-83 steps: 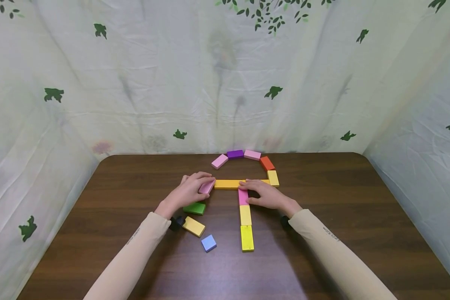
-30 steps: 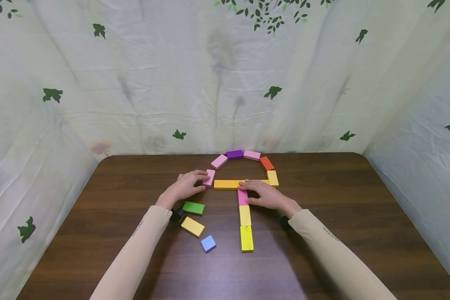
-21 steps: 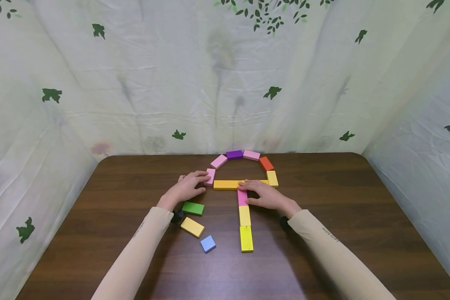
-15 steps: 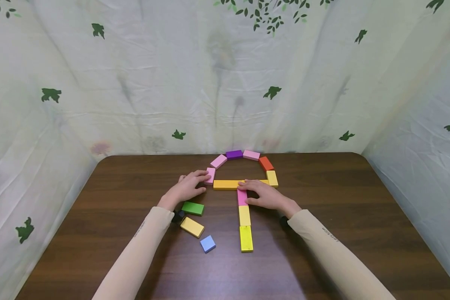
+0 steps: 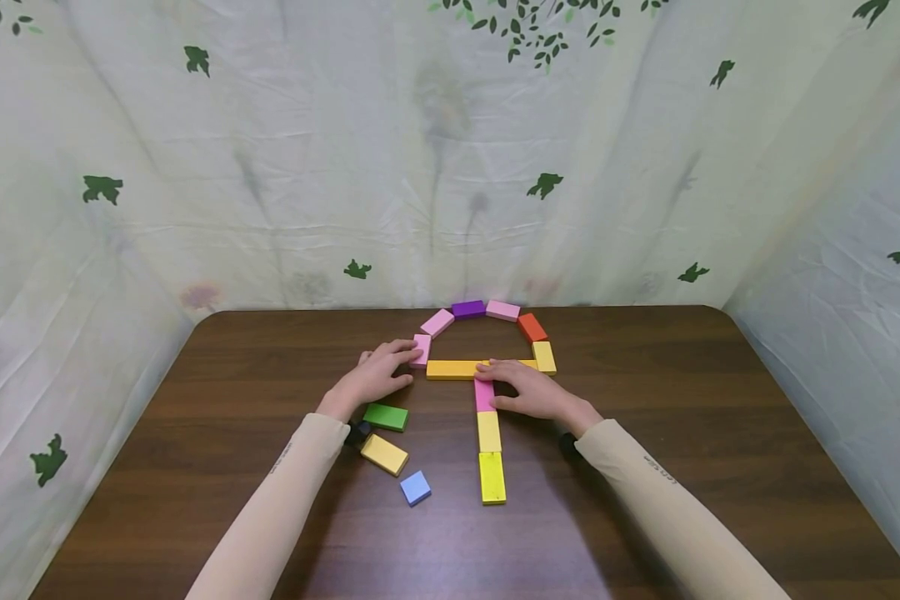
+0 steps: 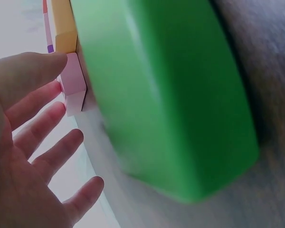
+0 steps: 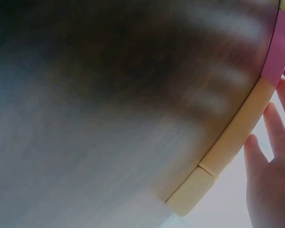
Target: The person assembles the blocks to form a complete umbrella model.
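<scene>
My left hand [image 5: 375, 373] touches a pink block [image 5: 423, 342] with its fingertips, at the left end of an arc of blocks. In the left wrist view the fingers stretch toward that block, unwrapped. My right hand [image 5: 528, 390] rests its fingertips on the long orange bar [image 5: 450, 370], partly hiding it. Below the bar run a deeper pink block [image 5: 483, 396], a pale yellow block [image 5: 489, 432] and a bright yellow block [image 5: 492, 478] in a column. Around the arc lie a light pink block [image 5: 437, 322], a purple block [image 5: 468, 310] and a red-orange block [image 5: 532, 327], among others.
Under and beside my left wrist lie a green block [image 5: 386, 417], a tan-yellow block [image 5: 385, 454] and a small blue block [image 5: 416, 487]. The brown wooden table [image 5: 682, 400] ends at a white patterned curtain [image 5: 285, 167].
My left hand has shifted the pink block up from beside the bar's left end toward the arc, and its grip has loosened to a fingertip touch. My right hand has stayed put.
</scene>
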The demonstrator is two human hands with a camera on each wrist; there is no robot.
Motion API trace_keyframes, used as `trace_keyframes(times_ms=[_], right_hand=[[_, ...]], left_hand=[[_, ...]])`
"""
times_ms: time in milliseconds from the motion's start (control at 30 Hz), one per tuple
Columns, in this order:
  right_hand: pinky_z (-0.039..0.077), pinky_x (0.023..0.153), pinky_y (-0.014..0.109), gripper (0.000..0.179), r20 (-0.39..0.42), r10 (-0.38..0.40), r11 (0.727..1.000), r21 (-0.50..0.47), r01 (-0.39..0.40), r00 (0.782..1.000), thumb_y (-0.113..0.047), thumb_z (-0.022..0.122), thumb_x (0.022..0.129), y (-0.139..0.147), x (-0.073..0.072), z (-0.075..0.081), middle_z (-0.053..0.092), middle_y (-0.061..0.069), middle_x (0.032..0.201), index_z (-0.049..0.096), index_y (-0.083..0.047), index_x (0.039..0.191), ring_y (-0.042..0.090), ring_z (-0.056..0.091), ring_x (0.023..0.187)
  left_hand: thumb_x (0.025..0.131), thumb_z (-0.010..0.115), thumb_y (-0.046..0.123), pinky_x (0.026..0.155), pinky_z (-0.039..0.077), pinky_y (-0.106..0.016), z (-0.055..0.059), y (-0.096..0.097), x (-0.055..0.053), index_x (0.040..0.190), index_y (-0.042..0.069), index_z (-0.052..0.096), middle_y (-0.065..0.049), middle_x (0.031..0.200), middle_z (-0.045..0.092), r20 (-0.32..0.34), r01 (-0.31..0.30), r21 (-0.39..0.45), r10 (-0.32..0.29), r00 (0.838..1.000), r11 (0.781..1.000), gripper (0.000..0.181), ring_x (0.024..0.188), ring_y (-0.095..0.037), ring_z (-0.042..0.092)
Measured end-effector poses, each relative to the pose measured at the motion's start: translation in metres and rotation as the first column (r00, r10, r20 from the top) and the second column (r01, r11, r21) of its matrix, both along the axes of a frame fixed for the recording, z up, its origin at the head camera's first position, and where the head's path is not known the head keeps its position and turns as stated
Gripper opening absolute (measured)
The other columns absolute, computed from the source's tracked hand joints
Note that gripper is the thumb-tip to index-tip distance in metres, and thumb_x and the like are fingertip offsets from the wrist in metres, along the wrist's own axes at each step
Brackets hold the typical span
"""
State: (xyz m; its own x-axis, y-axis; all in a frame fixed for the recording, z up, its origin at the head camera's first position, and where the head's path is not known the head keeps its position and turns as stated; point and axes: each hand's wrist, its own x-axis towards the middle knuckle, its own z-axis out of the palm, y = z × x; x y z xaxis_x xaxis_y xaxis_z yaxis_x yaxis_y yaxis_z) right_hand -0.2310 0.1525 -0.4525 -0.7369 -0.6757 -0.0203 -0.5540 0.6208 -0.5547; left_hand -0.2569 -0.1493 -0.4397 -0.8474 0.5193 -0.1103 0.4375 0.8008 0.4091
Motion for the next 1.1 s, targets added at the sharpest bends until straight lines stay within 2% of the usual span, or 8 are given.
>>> trace_keyframes(times_ms=[500, 700, 1100], right_hand=[[0.025, 0.110, 0.044, 0.049, -0.001, -0.001, 1.000, -0.003, 0.001, 1.000, -0.024, 0.062, 0.093, 0.000, 0.002, 0.000, 0.043, 0.004, 0.146, 0.052, -0.009, 0.139, 0.026, 0.029, 0.139], [0.025, 0.110, 0.044, 0.049, 0.004, 0.001, 1.000, -0.001, -0.001, 1.000, -0.024, 0.062, 0.094, -0.001, 0.001, 0.001, 0.043, 0.004, 0.146, 0.052, -0.009, 0.139, 0.026, 0.029, 0.139], [0.025, 0.110, 0.044, 0.049, -0.001, 0.003, 1.000, 0.004, -0.003, 1.000, -0.024, 0.063, 0.093, 0.001, -0.001, -0.002, 0.042, 0.003, 0.147, 0.051, -0.009, 0.139, 0.026, 0.029, 0.139]], left_hand=[[0.095, 0.059, 0.021, 0.102, 0.022, -0.065, -0.001, -0.001, 0.002, 0.145, 0.008, 0.042, -0.015, 0.150, 0.031, 0.019, 0.012, -0.011, -0.011, 1.000, 1.000, 0.054, 0.134, -0.035, 0.028], [0.095, 0.060, 0.021, 0.100, 0.024, -0.063, 0.001, -0.004, 0.004, 0.146, 0.008, 0.040, -0.014, 0.150, 0.031, 0.006, 0.015, 0.001, -0.015, 1.000, 1.000, 0.056, 0.133, -0.035, 0.028], [0.094, 0.061, 0.021, 0.103, 0.020, -0.065, 0.013, -0.018, 0.022, 0.146, 0.008, 0.040, -0.013, 0.150, 0.032, -0.006, 0.020, 0.090, -0.019, 1.000, 0.996, 0.058, 0.136, -0.035, 0.028]])
